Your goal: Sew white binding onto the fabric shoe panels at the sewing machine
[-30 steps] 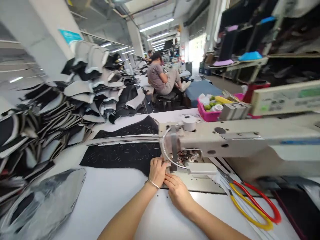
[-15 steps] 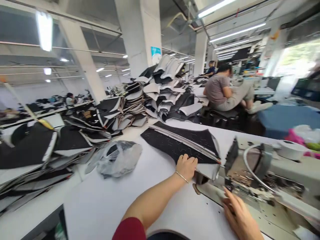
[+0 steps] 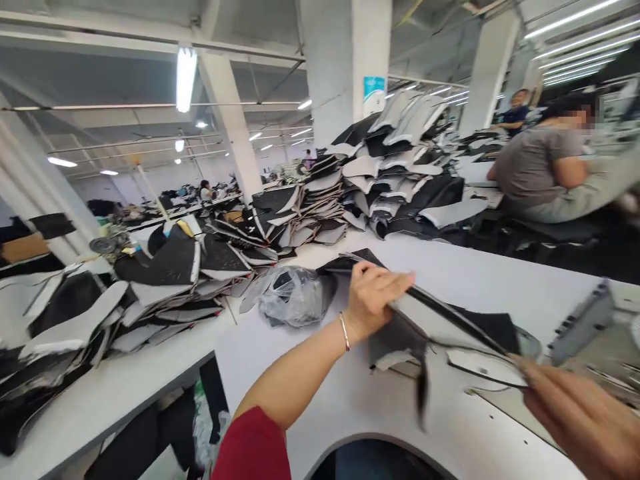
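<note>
A black fabric panel (image 3: 490, 327) with a pale underside is lifted off the white table and folded along its long middle strip. My left hand (image 3: 375, 300), with a bracelet at the wrist, grips that strip near the panel's far left part. Below this hand a dark flap hangs down, blurred. My right hand (image 3: 585, 407) is closed at the strip's near right end, its fingertips smeared by motion. Just beyond the right hand stands the sewing machine (image 3: 583, 320), partly out of view.
A clear plastic bag (image 3: 293, 297) with dark contents lies left of the panel. Stacks of black and grey cut pieces (image 3: 170, 267) cover the left table, and a tall pile (image 3: 400, 167) rises behind. A seated person (image 3: 540, 167) is at the right back.
My left hand has lifted the panel from the table and folded it up. My right hand has gone from beside the machine to the panel's right end. The view has turned left.
</note>
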A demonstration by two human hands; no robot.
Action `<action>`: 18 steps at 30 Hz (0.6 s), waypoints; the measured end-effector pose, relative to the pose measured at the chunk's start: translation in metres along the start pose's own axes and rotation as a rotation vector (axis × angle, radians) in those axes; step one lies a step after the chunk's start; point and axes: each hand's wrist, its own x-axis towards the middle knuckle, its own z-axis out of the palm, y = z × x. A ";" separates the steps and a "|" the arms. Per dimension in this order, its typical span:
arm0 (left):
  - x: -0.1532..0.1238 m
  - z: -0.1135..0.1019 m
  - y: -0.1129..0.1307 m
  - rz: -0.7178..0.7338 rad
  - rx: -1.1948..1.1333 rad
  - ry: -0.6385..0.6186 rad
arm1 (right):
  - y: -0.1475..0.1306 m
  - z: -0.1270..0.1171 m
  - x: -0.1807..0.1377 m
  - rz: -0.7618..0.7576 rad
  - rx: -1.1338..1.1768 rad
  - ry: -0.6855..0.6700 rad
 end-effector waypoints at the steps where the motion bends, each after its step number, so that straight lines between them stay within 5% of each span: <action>1: 0.017 0.004 0.000 0.021 -0.033 0.049 | -0.017 -0.015 0.007 -0.096 0.021 -0.039; 3: 0.057 0.017 0.009 0.109 -0.105 0.108 | -0.049 -0.040 0.022 -0.172 0.148 -0.159; 6: 0.110 0.039 0.044 0.319 -0.202 0.133 | -0.082 -0.050 0.030 -0.008 0.410 -0.261; 9: 0.124 0.063 0.086 0.554 -0.242 -0.038 | -0.092 -0.033 0.006 0.274 0.556 -0.232; 14: 0.045 0.115 0.117 0.873 -0.189 -0.541 | -0.071 -0.017 -0.067 0.619 0.684 -0.623; 18: -0.013 0.134 0.117 0.948 -0.153 -0.611 | -0.038 -0.033 -0.095 0.743 0.426 -0.549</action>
